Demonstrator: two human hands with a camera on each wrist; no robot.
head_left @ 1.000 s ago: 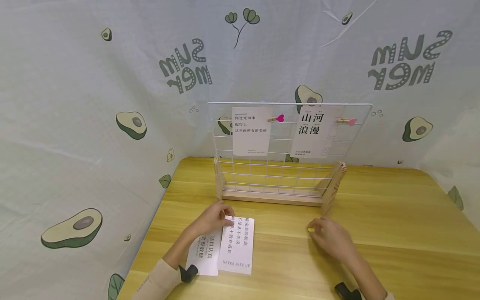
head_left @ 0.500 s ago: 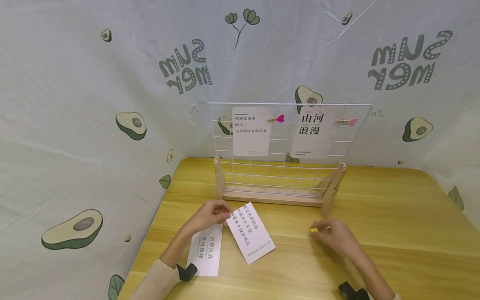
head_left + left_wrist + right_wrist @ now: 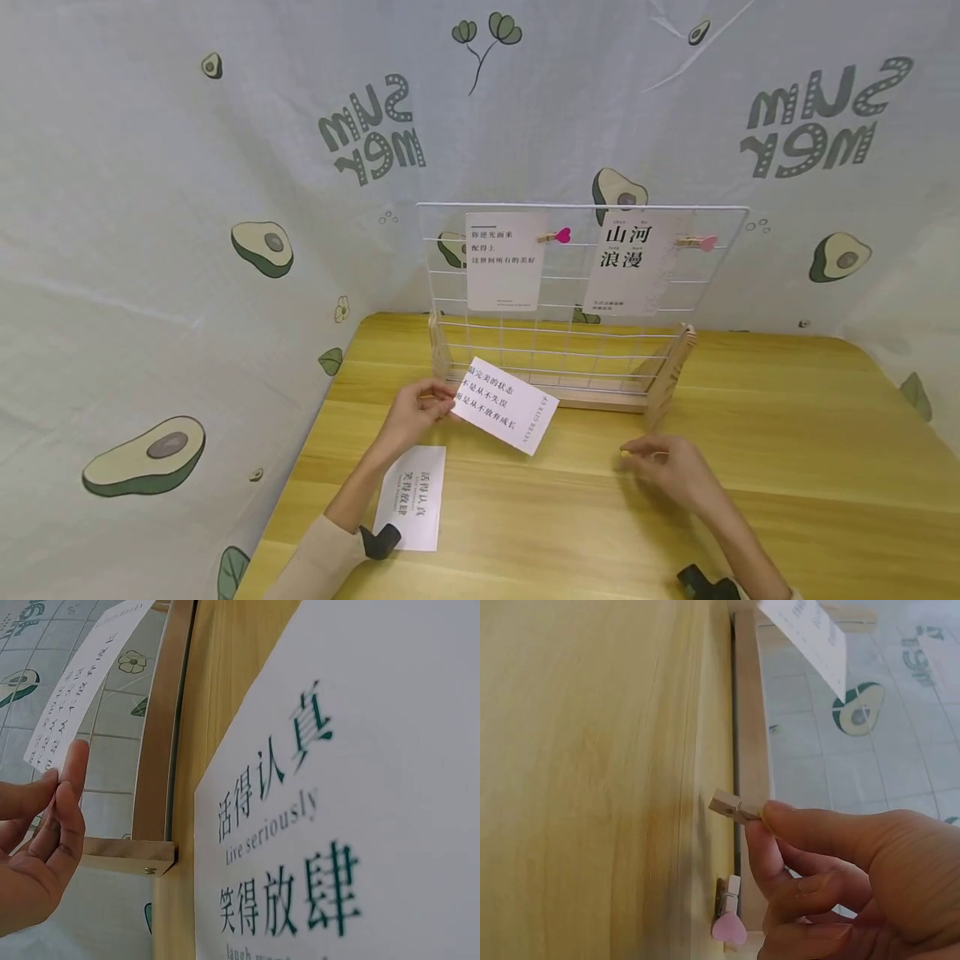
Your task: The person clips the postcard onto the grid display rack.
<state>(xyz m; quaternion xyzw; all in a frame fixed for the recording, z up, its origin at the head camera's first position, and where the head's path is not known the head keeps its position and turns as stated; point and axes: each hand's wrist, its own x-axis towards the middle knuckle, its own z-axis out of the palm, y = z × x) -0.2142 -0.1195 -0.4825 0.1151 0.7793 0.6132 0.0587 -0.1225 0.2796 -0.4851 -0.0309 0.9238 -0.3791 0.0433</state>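
Note:
My left hand [image 3: 412,412] pinches the corner of a white card [image 3: 506,406] printed with dark characters and "NEVER GIVE UP". The card is raised at a slant and overlaps the rack's lower front in the head view. A second white card [image 3: 411,500] with green print lies on the table beside my left forearm. Between thumb and index finger, my right hand [image 3: 667,467] pinches a small wooden clothespin [image 3: 727,804]; a bit of yellow shows at its pinched end. Another clothespin [image 3: 730,922], with a pink heart, lies by the rack's base in the right wrist view.
A white wire grid rack [image 3: 532,357] on a wooden base [image 3: 600,400] stands at the table's back. Two printed cards hang on it, a left one [image 3: 504,283] and a right one [image 3: 622,279], held by heart clothespins. A patterned cloth [image 3: 300,350] surrounds the wooden table [image 3: 795,450].
My left hand has lifted the card off beside the other one, turned it sideways and brought it up toward the rack. My right hand has barely moved and keeps hold of the clothespin.

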